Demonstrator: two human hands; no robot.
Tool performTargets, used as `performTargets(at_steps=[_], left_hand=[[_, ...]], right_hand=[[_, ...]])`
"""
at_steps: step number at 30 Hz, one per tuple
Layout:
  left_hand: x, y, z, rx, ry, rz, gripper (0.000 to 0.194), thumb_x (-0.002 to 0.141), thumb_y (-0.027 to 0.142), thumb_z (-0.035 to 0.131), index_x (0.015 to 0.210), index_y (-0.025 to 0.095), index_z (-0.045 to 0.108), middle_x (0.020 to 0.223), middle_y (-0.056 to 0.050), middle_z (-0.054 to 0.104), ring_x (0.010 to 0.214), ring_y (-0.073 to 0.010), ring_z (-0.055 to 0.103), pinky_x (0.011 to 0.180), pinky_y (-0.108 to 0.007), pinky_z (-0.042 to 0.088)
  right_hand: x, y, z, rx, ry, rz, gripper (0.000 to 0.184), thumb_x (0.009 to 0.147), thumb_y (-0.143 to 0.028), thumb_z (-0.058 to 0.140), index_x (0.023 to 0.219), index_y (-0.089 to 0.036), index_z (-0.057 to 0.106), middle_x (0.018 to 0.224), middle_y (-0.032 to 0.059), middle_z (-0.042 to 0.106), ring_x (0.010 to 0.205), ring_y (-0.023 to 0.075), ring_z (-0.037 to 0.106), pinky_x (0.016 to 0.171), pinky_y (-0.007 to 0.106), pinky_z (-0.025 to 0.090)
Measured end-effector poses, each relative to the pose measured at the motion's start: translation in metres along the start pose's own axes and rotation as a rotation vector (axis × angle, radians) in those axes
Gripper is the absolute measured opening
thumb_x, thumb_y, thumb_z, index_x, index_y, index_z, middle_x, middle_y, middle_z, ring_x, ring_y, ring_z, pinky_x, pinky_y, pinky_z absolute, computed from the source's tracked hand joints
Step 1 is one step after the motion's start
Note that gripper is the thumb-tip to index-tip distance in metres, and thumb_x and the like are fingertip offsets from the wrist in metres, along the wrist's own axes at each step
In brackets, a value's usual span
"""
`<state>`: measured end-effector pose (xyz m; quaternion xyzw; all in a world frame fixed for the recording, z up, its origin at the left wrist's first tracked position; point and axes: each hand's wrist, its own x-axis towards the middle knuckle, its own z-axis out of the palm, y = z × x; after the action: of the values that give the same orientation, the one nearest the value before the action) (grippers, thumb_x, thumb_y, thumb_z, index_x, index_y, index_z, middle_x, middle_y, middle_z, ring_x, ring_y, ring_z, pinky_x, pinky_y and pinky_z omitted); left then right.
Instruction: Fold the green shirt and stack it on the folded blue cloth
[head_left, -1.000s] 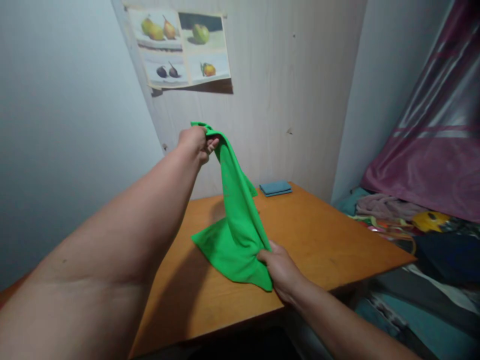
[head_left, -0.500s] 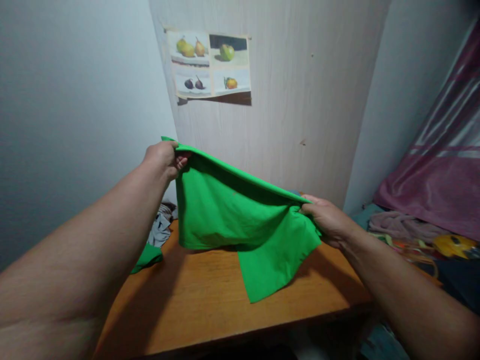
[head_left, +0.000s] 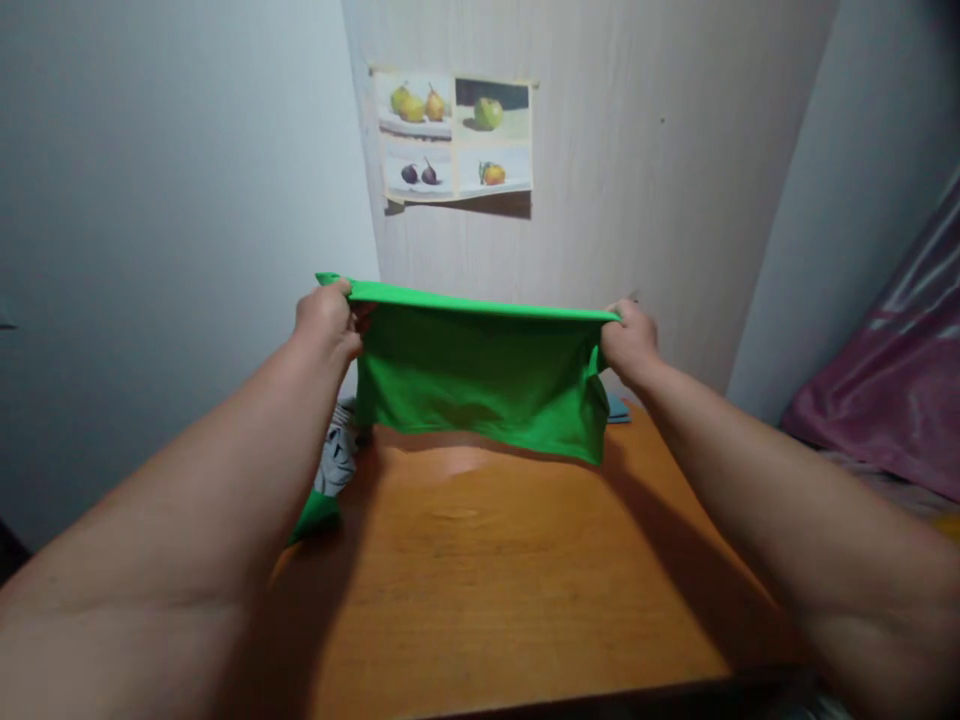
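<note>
Left hand (head_left: 324, 320) is closed on the top edge of a green cloth (head_left: 480, 375), at the cloth's ten o'clock, with a small corner poking up past the fist. At three o'clock the right hand (head_left: 630, 340) pinches the other end of that edge, so it runs nearly straight between the two fists. Below it the cloth hangs down loosely, held up over the wooden counter (head_left: 487, 590), which stretches out toward six o'clock. Toward eight o'clock from the cloth, a second green piece (head_left: 318, 514) lies beside a bunched grey-and-black fabric (head_left: 337, 458), both partly hidden by the left forearm. Between three and four o'clock, a blue item (head_left: 618, 409) peeks out behind the cloth. At twelve o'clock, a fruit poster (head_left: 456, 135) is on the wall.
</note>
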<state>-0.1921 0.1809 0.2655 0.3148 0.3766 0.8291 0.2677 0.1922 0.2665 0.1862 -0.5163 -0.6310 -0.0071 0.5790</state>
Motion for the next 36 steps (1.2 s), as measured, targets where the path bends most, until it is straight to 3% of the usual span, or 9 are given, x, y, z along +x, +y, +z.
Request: performTargets(at_steps=[2,5,11,15,18,21,24,30,36], left_hand=[[-0.02,0.0,-0.014,-0.008,-0.025,0.067,0.016,0.085,0.024,0.066,0.083,0.021,0.05,0.064,0.004,0.055,0.054,-0.0108,0.057,0.052,-0.018,0.049],[-0.072,-0.018,-0.054,0.021,-0.038,0.082,0.016,0.081,0.022,0.068,0.082,0.021,0.052,0.07,0.004,0.057,0.058,-0.0104,0.059,0.057,-0.02,0.052],[-0.197,-0.083,-0.161,0.385,-0.069,-0.241,0.023,0.077,0.035,0.069,0.094,0.022,0.06,0.086,-0.002,0.069,0.073,-0.0211,0.068,0.061,-0.03,0.056],[-0.241,-0.104,-0.206,0.504,-0.168,-0.348,0.037,0.074,0.048,0.074,0.094,0.021,0.059,0.087,-0.003,0.071,0.077,-0.0223,0.069,0.067,-0.032,0.057],[-0.25,-0.104,-0.223,0.605,-0.147,-0.305,0.045,0.071,0.05,0.076,0.099,0.021,0.056,0.076,0.001,0.067,0.066,-0.0185,0.066,0.061,-0.029,0.053],[-0.25,-0.098,-0.231,0.77,-0.106,-0.249,0.063,0.071,0.05,0.072,0.123,0.022,0.048,0.068,0.004,0.063,0.058,-0.0188,0.062,0.053,-0.027,0.048],[-0.249,-0.089,-0.235,0.999,-0.167,-0.181,0.071,0.074,0.051,0.065,0.134,0.02,0.046,0.064,0.004,0.061,0.057,-0.021,0.062,0.052,-0.028,0.044],[-0.247,-0.078,-0.246,1.386,-0.294,-0.111,0.057,0.075,0.055,0.05,0.117,0.019,0.063,0.047,0.006,0.045,0.048,-0.0221,0.052,0.049,-0.028,0.033],[-0.245,-0.077,-0.257,1.405,-0.329,-0.192,0.056,0.072,0.059,0.05,0.111,0.021,0.064,0.043,0.006,0.044,0.047,-0.024,0.053,0.048,-0.029,0.034]], right_hand=[[-0.006,0.006,-0.013,-0.125,0.041,-0.134,0.022,0.074,-0.019,0.047,0.092,-0.023,0.059,0.076,0.0037,0.06,0.072,0.0213,0.05,0.059,0.027,0.03],[-0.046,0.027,-0.031,-0.278,-0.022,-0.275,0.032,0.074,-0.017,0.047,0.102,-0.022,0.061,0.087,0.0066,0.065,0.077,0.0228,0.054,0.062,0.029,0.033],[-0.174,0.1,-0.057,-0.386,-0.377,-0.533,0.021,0.084,-0.022,0.048,0.097,-0.02,0.065,0.088,0.0106,0.067,0.082,0.0257,0.061,0.074,0.035,0.043],[-0.224,0.135,-0.07,-0.35,-0.576,-0.652,0.028,0.085,-0.015,0.046,0.104,-0.019,0.066,0.098,0.0125,0.071,0.089,0.0267,0.065,0.079,0.037,0.048],[-0.235,0.142,-0.079,-0.357,-0.583,-0.648,0.032,0.083,-0.015,0.048,0.109,-0.019,0.067,0.107,0.0137,0.072,0.096,0.0284,0.066,0.086,0.04,0.049],[-0.235,0.14,-0.088,-0.394,-0.585,-0.624,0.036,0.082,-0.016,0.052,0.114,-0.018,0.067,0.112,0.0141,0.072,0.1,0.0293,0.065,0.087,0.04,0.048],[-0.235,0.136,-0.099,-0.455,-0.603,-0.599,0.035,0.082,-0.015,0.052,0.112,-0.018,0.068,0.108,0.0132,0.072,0.097,0.0281,0.065,0.085,0.038,0.047],[-0.243,0.138,-0.121,-0.496,-0.617,-0.55,0.03,0.089,-0.018,0.049,0.112,-0.017,0.069,0.106,0.0133,0.072,0.098,0.028,0.063,0.086,0.04,0.045],[-0.253,0.137,-0.136,-0.457,-0.625,-0.474,0.03,0.09,-0.018,0.048,0.11,-0.02,0.069,0.106,0.012,0.073,0.099,0.0268,0.064,0.085,0.038,0.048]])
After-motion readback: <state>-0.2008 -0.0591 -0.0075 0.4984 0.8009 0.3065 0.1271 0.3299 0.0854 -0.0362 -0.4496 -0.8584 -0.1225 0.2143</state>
